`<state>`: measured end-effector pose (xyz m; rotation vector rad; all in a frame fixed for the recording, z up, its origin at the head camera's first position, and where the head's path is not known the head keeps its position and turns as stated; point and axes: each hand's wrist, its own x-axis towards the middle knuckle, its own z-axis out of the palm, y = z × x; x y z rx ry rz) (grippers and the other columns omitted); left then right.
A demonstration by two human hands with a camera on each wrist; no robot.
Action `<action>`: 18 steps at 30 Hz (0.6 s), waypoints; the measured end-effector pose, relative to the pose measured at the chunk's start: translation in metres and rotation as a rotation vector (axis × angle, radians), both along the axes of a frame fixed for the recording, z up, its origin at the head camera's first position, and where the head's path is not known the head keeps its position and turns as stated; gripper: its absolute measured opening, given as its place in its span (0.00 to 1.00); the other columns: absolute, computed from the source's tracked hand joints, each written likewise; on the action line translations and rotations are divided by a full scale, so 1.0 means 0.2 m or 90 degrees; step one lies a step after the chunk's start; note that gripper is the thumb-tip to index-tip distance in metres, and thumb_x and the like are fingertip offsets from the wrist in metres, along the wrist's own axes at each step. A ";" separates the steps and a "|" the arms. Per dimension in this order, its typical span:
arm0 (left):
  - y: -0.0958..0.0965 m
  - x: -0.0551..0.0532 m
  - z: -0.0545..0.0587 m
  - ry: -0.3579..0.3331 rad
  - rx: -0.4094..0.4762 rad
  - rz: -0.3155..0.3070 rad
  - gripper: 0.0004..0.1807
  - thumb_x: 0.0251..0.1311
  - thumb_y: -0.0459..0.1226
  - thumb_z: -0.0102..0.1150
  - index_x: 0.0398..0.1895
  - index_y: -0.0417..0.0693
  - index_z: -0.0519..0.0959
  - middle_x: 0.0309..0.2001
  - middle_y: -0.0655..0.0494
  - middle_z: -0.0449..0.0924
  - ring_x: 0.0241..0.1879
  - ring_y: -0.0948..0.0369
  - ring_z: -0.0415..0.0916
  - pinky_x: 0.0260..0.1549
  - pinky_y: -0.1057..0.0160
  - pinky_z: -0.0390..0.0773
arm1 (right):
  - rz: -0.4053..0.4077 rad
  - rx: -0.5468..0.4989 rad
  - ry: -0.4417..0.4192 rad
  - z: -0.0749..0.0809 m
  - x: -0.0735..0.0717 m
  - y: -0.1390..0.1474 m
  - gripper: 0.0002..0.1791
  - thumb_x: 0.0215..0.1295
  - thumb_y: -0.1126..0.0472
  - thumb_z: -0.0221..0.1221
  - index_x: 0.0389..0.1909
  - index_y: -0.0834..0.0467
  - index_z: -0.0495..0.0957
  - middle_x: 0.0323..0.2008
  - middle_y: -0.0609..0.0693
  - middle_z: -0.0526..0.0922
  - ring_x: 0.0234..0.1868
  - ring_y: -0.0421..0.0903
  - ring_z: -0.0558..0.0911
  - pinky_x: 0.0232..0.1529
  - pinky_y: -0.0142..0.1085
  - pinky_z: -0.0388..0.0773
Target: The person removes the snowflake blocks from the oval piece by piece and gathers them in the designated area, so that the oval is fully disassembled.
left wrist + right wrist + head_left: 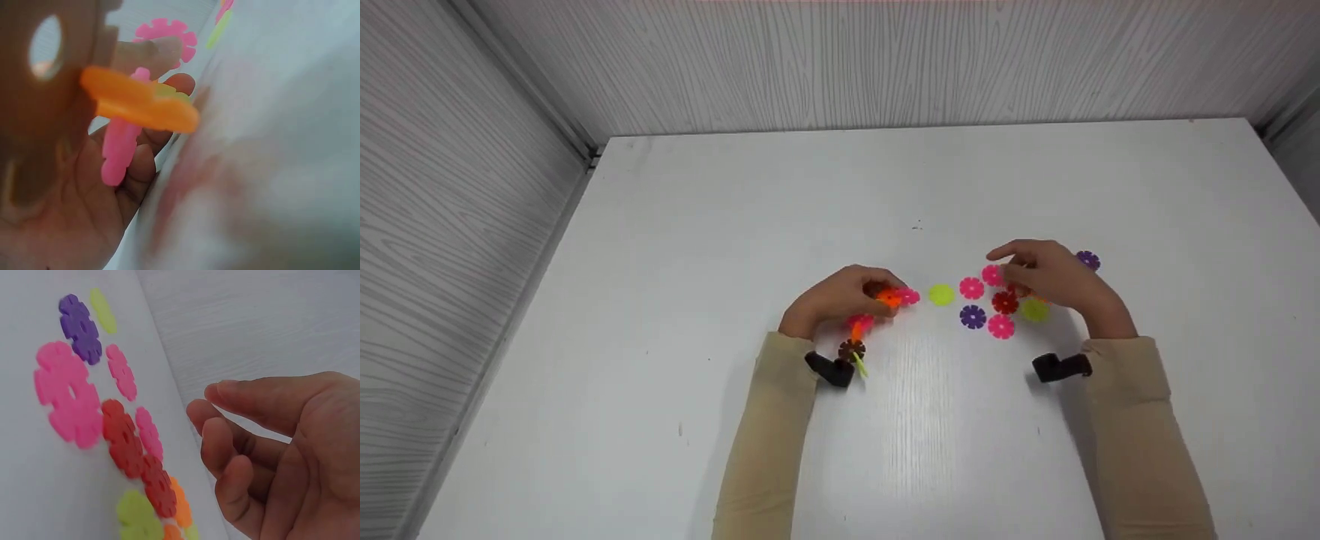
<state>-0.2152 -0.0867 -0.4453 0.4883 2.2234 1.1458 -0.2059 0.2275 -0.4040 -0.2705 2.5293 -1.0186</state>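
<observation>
My left hand (840, 294) pinches a chain of slotted plastic flower discs joined edge to edge. Between its thumb and fingers are an orange disc (889, 298) and a pink end disc (911, 296). The chain trails below the palm to a brown disc (851, 350) and a yellow-green disc (861, 366). Close up in the left wrist view, the brown disc fills the left side, beside an orange disc (140, 104). Over the loose discs hovers my right hand (1054, 274), fingers loosely bent and holding nothing, near a red disc (122, 439).
Loose discs lie between and under the hands: a yellow-green disc (941, 295), purple disc (973, 316), pink disc (1001, 326) and several others. Another purple disc (1087, 260) lies beyond the right hand. Wood-grain panels (840, 67) border the white table (660, 247).
</observation>
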 end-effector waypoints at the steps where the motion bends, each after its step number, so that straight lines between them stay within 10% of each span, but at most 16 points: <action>1: 0.00 0.00 0.00 0.007 -0.006 -0.001 0.17 0.57 0.40 0.64 0.51 0.59 0.80 0.48 0.58 0.76 0.48 0.59 0.69 0.47 0.64 0.73 | 0.008 -0.002 0.000 -0.01 0.00 -0.02 0.20 0.70 0.59 0.52 0.61 0.57 0.73 0.40 0.58 0.79 0.34 0.49 0.77 0.36 0.34 0.76; 18: 0.01 -0.01 0.01 0.023 0.017 0.009 0.17 0.56 0.40 0.65 0.49 0.54 0.76 0.41 0.58 0.74 0.44 0.60 0.69 0.46 0.64 0.71 | 0.091 0.041 0.003 -0.06 0.05 -0.28 0.21 0.69 0.57 0.54 0.61 0.55 0.73 0.42 0.56 0.82 0.35 0.47 0.79 0.38 0.36 0.79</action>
